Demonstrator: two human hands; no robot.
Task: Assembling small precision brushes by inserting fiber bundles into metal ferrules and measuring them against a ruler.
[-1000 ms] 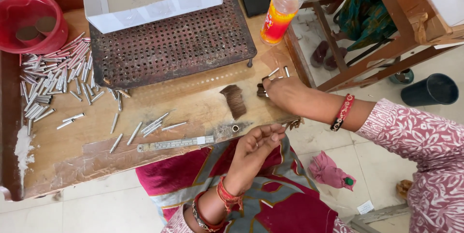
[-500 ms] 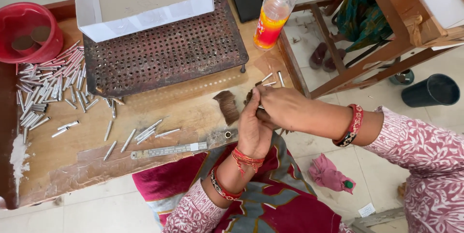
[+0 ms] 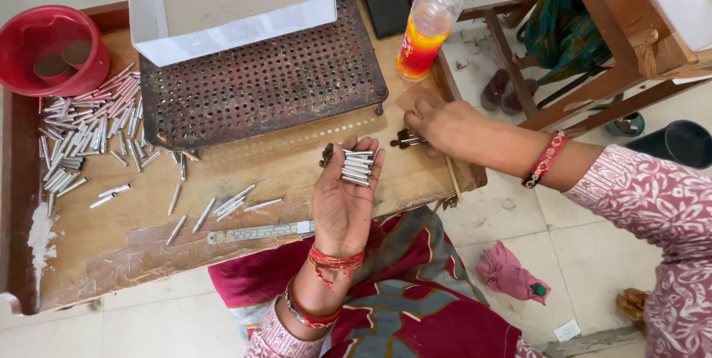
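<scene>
My left hand (image 3: 343, 195) is turned palm up over the wooden table (image 3: 111, 254), near its front edge. Several short silver tubes (image 3: 357, 166) lie stacked across its fingers. My right hand (image 3: 439, 125) reaches in from the right, at the table's right edge just below a plastic bottle (image 3: 428, 24) of orange liquid. Its fingers pinch a small bunch of dark-tipped tubes (image 3: 406, 139). The two hands are a little apart.
A heap of silver tubes (image 3: 81, 135) lies at the left, with loose ones (image 3: 222, 206) and a metal ruler (image 3: 259, 232) near the front. Behind stand a perforated metal plate (image 3: 259, 83), a white box (image 3: 230, 28) and a red bowl (image 3: 52, 46). A pink cloth (image 3: 512, 273) lies on the floor.
The hands were pressed together by the table's right edge. My left hand has drawn back and turned palm up with tubes on it; my right hand has shifted right toward the bottle.
</scene>
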